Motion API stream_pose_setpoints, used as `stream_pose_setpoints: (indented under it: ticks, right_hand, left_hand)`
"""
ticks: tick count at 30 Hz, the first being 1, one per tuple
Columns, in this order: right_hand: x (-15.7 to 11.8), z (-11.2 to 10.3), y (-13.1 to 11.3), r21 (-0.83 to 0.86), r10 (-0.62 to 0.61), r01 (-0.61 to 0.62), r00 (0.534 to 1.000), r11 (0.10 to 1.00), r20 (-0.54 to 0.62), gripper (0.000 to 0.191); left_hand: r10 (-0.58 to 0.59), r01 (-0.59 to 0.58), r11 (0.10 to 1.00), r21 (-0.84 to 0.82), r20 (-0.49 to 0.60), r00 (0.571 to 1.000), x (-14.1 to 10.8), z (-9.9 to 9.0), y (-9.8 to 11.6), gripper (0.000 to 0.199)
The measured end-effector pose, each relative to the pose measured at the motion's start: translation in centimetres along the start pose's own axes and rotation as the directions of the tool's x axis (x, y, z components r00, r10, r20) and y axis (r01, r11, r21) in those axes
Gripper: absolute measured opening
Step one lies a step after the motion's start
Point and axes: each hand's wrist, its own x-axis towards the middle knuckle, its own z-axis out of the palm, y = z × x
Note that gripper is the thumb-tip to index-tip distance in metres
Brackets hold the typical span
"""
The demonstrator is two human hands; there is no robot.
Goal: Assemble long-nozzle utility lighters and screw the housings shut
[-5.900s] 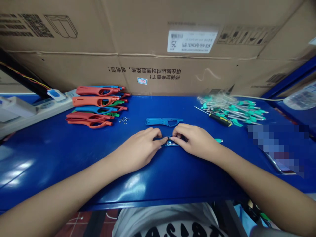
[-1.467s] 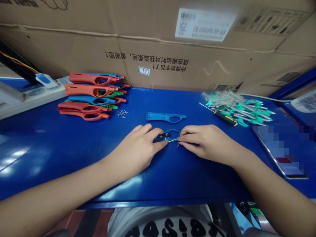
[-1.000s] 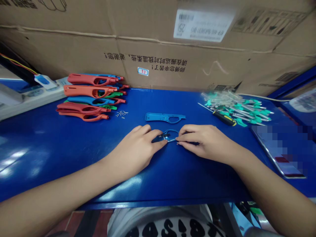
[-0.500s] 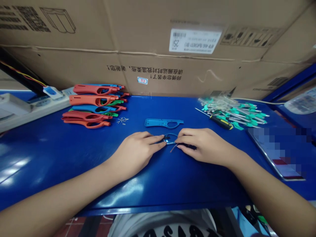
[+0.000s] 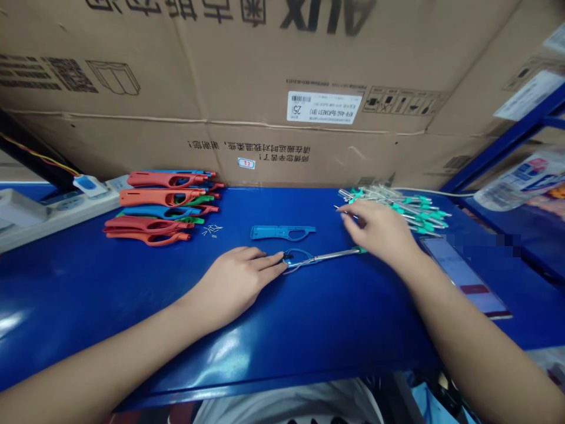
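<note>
The fingertips of my left hand [image 5: 247,280] press on a blue lighter casing half [image 5: 301,254], holding it against the table. From its right end runs a silver lighter tube [image 5: 338,255] with a green end, and a thin wire lies along the join. My right hand [image 5: 379,229] is off the casing, thumb and index finger at the shaft of a screwdriver [image 5: 336,206]. Only the screwdriver's tip shows; my hand covers its handle. A second blue casing half [image 5: 282,232] lies just behind the first, touched by neither hand.
Red, orange, blue and green lighter casings [image 5: 159,212] are stacked at the left, with small metal pins [image 5: 212,230] beside them. Green-ended tubes [image 5: 419,215] lie piled at right, near a phone [image 5: 468,277]. A power strip [image 5: 66,206] and cardboard box [image 5: 247,135] stand behind.
My right hand has left the blue casing and moved right and away to the screwdriver. The silver tube it covered now shows. My left hand stays on the casing. The camera view has shifted.
</note>
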Motion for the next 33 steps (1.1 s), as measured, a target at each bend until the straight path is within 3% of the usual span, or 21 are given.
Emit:
stream_pose_setpoints:
  ticks: [3,6,10,18,25,29,31,33]
  right_hand:
    - [0.6,0.1,4.4,-0.140,0.288,-0.296,0.955,0.945,-0.077,0.027]
    - [0.7,1.0,8.1,-0.191,0.296,-0.307,0.951,0.932,-0.085,0.029]
    - [0.8,3.0,9.9,-0.191,0.223,-0.262,0.954,0.946,-0.203,0.037]
    - [1.8,4.5,10.2,-0.117,0.224,-0.245,0.960,0.962,-0.167,0.032]
    - [1.9,3.9,9.9,-0.059,0.239,-0.254,0.952,0.965,-0.191,0.013]
    - [2.1,2.6,8.0,0.032,0.165,-0.162,0.957,0.986,-0.240,0.013]
    - [2.1,1.8,6.6,0.145,0.157,-0.135,0.975,0.980,-0.155,0.015]
    - [1.8,1.3,5.0,0.239,0.157,-0.165,0.986,0.957,0.052,0.018]
  left_hand:
    - [-0.005,0.005,1.000,-0.027,-0.022,1.000,-0.1,0.0,-0.3,0.037]
    - [0.010,-0.011,1.000,-0.028,-0.035,0.999,-0.2,-0.1,-0.4,0.037]
    - [0.015,-0.017,0.999,-0.052,-0.034,0.999,-0.2,-0.2,-0.5,0.038]
    - [-0.003,0.004,0.999,-0.038,0.004,1.000,-0.1,-0.2,-0.3,0.039]
    - [-0.022,0.022,0.997,-0.076,-0.003,1.000,0.1,-0.5,-0.2,0.035]
    - [-0.039,0.039,0.995,-0.087,-0.003,0.999,0.1,-0.6,-0.2,0.034]
    - [-0.050,0.048,0.994,-0.102,-0.015,0.999,0.2,-0.6,-0.1,0.033]
    - [-0.068,0.063,0.991,-0.120,-0.031,0.997,0.2,-0.6,0.0,0.031]
